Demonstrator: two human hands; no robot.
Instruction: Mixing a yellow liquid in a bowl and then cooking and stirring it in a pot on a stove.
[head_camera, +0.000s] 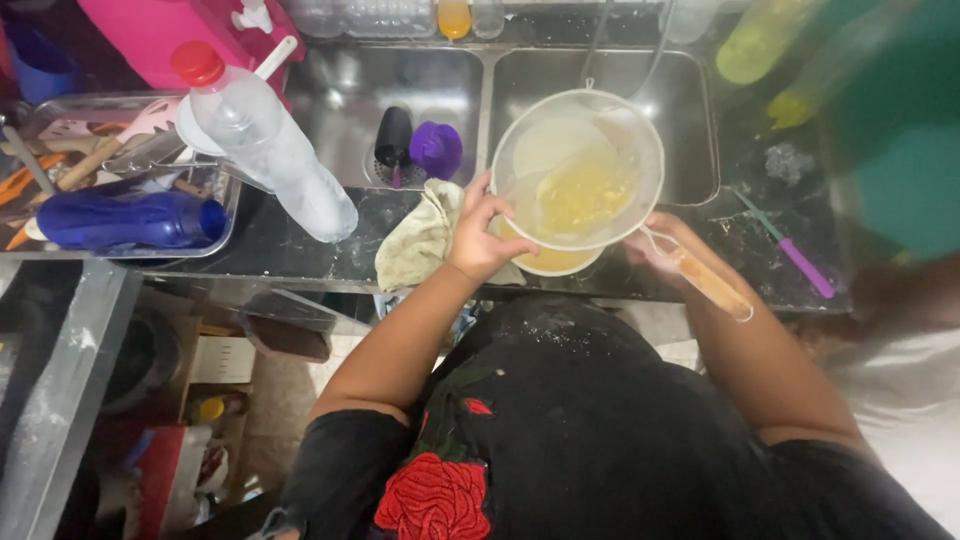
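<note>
Sieve (578, 170) sits over a bowl (548, 262) at the near edge of the counter (280, 250), yellow pulp in its mesh. Right hand (668, 250) wraps the handle (705, 282), fingers curled tight around it. Left hand (483, 235) pinches the sieve's near-left rim, thumb over, fingers under. Just left, a crumpled cloth (420, 235). Farther left, a clear bottle (262, 140) lies tilted. Beyond, the double sink (480, 80).
</note>
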